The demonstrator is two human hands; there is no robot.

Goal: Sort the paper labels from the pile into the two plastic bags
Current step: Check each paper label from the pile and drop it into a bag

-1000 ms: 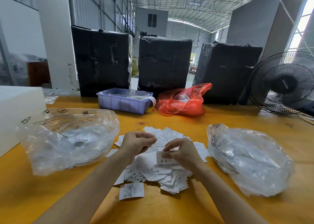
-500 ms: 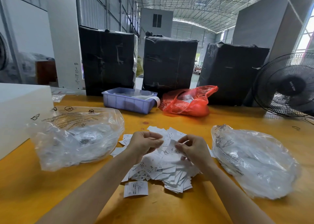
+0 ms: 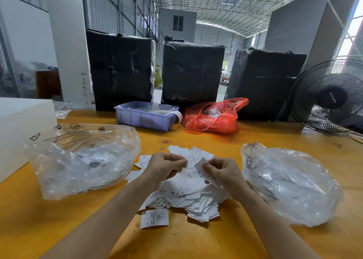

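A pile of white paper labels [image 3: 188, 194] lies on the yellow table [image 3: 196, 243] between two clear plastic bags. The left bag [image 3: 84, 160] and the right bag [image 3: 290, 182] both hold labels. My right hand [image 3: 225, 173] hovers over the pile and pinches one label [image 3: 200, 163] marked XS. My left hand [image 3: 165, 168] is just to its left, fingers curled with the thumb on top, and no label shows in it. One loose label [image 3: 154, 218] lies in front of the pile.
A blue bin [image 3: 145, 118] and a red plastic bag [image 3: 214, 119] sit behind the pile. Three black wrapped boxes [image 3: 121, 68] line the far edge. A black fan [image 3: 330, 97] stands at the right, a white box [image 3: 21, 125] at the left.
My right hand has lifted a label off the pile and turned it up between both hands. The left hand stays curled beside it. The camera has shifted a little.
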